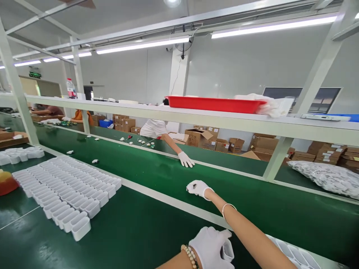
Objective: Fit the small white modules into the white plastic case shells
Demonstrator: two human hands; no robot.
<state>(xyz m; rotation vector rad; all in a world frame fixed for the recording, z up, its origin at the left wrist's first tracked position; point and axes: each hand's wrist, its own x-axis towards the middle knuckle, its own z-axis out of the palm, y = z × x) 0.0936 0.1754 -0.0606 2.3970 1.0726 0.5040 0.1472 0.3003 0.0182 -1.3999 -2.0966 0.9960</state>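
Near the bottom edge, my left hand (209, 246), in a white glove with a beaded bracelet at the wrist, is closed around a small white oval cup (227, 250). Farther forward, over the green belt (157, 175), reaches my right hand (198, 188), also gloved, with a bangle on the forearm. Its fingers are curled together around something too small to make out. Many white cups (81, 227) stand in tight rows on the green table at the left, open side up. Small white parts (95, 161) lie on the belt.
Across the belt, a person's gloved hand (186, 159) reaches in beneath the shelf (140, 111). On that shelf sits a red tray (213, 104). More white cups (294, 254) are at bottom right; a bag of white parts (325, 175) lies right. Shelf posts (277, 158) rise beside the belt.
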